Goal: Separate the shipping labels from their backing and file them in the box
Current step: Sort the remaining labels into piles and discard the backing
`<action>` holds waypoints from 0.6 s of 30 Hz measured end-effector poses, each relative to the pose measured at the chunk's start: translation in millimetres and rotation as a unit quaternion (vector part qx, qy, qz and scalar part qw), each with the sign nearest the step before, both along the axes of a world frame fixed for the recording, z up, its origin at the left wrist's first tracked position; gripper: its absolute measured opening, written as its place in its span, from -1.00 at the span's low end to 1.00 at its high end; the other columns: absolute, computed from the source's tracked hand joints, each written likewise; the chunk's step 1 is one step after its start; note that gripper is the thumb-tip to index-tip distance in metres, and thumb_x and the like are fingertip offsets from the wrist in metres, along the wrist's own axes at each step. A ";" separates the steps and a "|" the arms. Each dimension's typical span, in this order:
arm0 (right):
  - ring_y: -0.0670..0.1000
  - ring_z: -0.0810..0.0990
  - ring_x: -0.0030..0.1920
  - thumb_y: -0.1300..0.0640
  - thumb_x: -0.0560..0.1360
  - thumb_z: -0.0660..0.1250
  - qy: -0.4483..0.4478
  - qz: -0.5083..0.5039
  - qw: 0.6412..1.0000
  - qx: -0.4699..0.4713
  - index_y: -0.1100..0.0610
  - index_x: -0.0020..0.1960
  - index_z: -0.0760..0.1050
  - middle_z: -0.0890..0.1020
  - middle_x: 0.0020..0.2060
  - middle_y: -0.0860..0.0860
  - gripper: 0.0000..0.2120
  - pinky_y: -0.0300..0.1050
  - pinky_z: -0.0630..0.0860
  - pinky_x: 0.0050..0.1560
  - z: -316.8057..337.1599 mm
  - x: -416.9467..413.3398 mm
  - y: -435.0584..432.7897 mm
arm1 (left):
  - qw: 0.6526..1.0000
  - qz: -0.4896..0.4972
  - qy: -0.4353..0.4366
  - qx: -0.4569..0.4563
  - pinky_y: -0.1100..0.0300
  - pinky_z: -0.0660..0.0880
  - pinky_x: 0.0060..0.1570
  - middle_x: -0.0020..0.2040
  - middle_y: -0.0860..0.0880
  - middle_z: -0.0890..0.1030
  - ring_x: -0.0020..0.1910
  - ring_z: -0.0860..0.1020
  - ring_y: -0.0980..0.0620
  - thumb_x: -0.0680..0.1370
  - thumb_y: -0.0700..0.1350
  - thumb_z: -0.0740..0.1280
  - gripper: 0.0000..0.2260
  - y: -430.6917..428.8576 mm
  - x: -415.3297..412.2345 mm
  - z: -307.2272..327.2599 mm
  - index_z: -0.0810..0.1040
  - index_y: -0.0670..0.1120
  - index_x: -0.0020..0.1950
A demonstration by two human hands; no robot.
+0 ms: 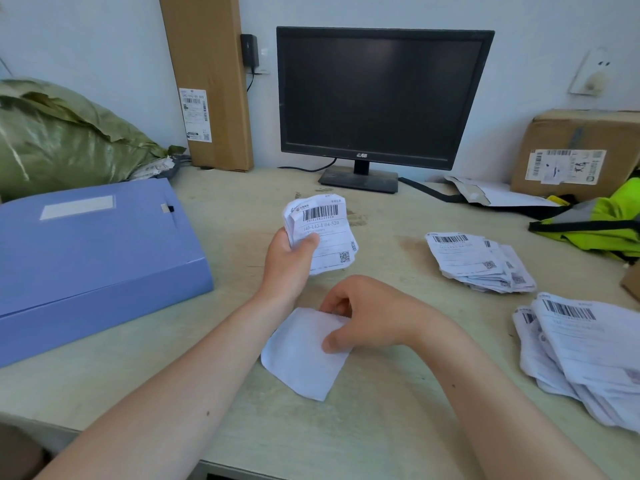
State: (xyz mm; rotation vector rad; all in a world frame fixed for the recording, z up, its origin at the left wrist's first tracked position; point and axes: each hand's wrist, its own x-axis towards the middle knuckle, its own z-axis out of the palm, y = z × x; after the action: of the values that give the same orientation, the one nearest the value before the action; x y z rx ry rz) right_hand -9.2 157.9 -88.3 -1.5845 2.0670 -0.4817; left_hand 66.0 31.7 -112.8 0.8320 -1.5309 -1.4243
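My left hand (pixel 289 261) grips a small stack of printed shipping labels (pixel 323 230) above the middle of the desk, thumb across the top label with its barcode facing me. Nearer to me, my right hand (pixel 363 315) pinches the upper edge of a blank white sheet (pixel 301 358) that lies flat on the desk. The blue file box (pixel 90 258) sits closed on the left. Two more heaps of labels lie on the right: a smaller pile (pixel 478 261) and a larger pile (pixel 581 351) at the desk's right edge.
A dark monitor (pixel 377 98) stands at the back centre. A green sack (pixel 62 133) and a tall cardboard carton (pixel 211 81) fill the back left. A labelled cardboard box (pixel 581 150) and a yellow-green vest (pixel 602 220) lie at the back right.
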 end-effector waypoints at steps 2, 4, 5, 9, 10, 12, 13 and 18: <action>-0.01 0.65 -0.10 0.07 0.27 0.51 -0.006 0.005 1.000 -0.002 0.03 -0.07 0.60 0.67 -0.13 -0.05 -0.76 0.00 0.59 -0.07 -0.8 0.7 -0.2 | 1.000 0.000 0.000 0.000 0.39 0.53 -0.22 0.00 0.04 0.66 -0.08 0.62 0.16 0.59 -0.20 0.26 -0.81 -0.2 -0.2 0.1 0.56 -0.12 0.18; -0.05 0.60 -0.19 0.07 0.26 0.52 -0.012 -0.003 1.000 -0.006 0.04 -0.12 0.57 0.63 -0.18 -0.08 -0.77 -0.08 0.55 -0.17 -0.8 -0.6 0.4 | 1.000 0.002 -0.001 0.003 0.32 0.54 -0.15 0.01 0.02 0.66 -0.07 0.62 0.14 0.59 -0.20 0.26 -0.81 -0.4 0.1 0.2 0.56 -0.12 0.18; -0.07 0.55 -0.24 0.09 0.25 0.53 -0.017 -0.006 1.000 -0.012 0.04 -0.14 0.55 0.59 -0.22 -0.09 -0.77 -0.11 0.50 -0.23 -0.1 -2.0 0.9 | 1.000 0.003 0.000 0.003 0.30 0.54 -0.14 0.02 0.01 0.66 -0.07 0.62 0.13 0.59 -0.20 0.26 -0.81 -0.5 0.3 0.5 0.56 -0.12 0.18; -0.07 0.46 -0.32 0.28 0.30 0.50 -0.127 -0.058 0.986 -0.092 0.14 -0.15 0.55 0.55 -0.30 -0.04 -0.81 -0.16 0.38 -0.29 7.9 -16.6 3.9 | 1.000 0.007 -0.003 0.012 0.18 0.57 -0.05 0.04 -0.03 0.67 -0.02 0.64 0.04 0.57 -0.20 0.26 -0.81 -2.1 -0.8 0.6 0.56 -0.13 0.16; -0.07 0.48 -0.31 0.33 0.32 0.48 -0.165 -0.085 0.974 -0.127 0.14 -0.14 0.56 0.57 -0.29 -0.03 -0.82 -0.17 0.40 -0.28 9.9 -21.6 4.8 | 1.000 0.005 -0.007 0.021 0.12 0.58 -0.02 0.04 -0.04 0.67 0.00 0.65 0.00 0.57 -0.20 0.25 -0.81 -2.3 -1.3 0.0 0.55 -0.13 0.16; -0.07 0.49 -0.32 0.37 0.35 0.44 -0.201 -0.154 0.943 -0.218 0.12 -0.19 0.55 0.58 -0.31 -0.03 -0.82 -0.16 0.42 -0.26 12.1 -30.0 5.2 | 0.999 -0.004 -0.012 0.044 0.07 0.56 0.00 0.03 -0.03 0.67 0.01 0.65 -0.03 0.58 -0.21 0.21 -0.82 -1.6 -1.8 -0.4 0.54 -0.11 0.14; -0.07 0.48 -0.33 0.37 0.36 0.43 -0.207 -0.189 0.920 -0.273 0.10 -0.23 0.55 0.58 -0.32 -0.03 -0.82 -0.16 0.41 -0.27 12.2 -32.5 5.0 | 0.999 -0.011 -0.014 0.050 0.06 0.56 0.00 0.00 0.00 0.67 -0.01 0.64 -0.02 0.59 -0.21 0.19 -0.83 -0.9 -1.8 -0.5 0.53 -0.07 0.10; -0.12 0.55 -0.19 0.41 0.39 0.40 -0.182 -0.224 0.814 -0.505 -0.02 -0.33 0.54 0.60 -0.17 -0.16 -0.67 -0.30 0.46 -0.21 9.9 -32.1 2.1 | 0.994 -0.054 -0.017 0.092 -0.10 0.58 0.09 0.01 -0.03 0.63 0.05 0.62 -0.08 0.63 -0.18 0.14 -0.83 5.2 -1.8 2.7 0.49 0.02 0.02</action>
State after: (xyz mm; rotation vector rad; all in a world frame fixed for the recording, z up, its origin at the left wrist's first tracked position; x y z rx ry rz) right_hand -41.3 160.0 -78.4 -1.2333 1.9180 -2.1489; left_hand 64.2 36.8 -110.1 0.8972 -1.5055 -1.6572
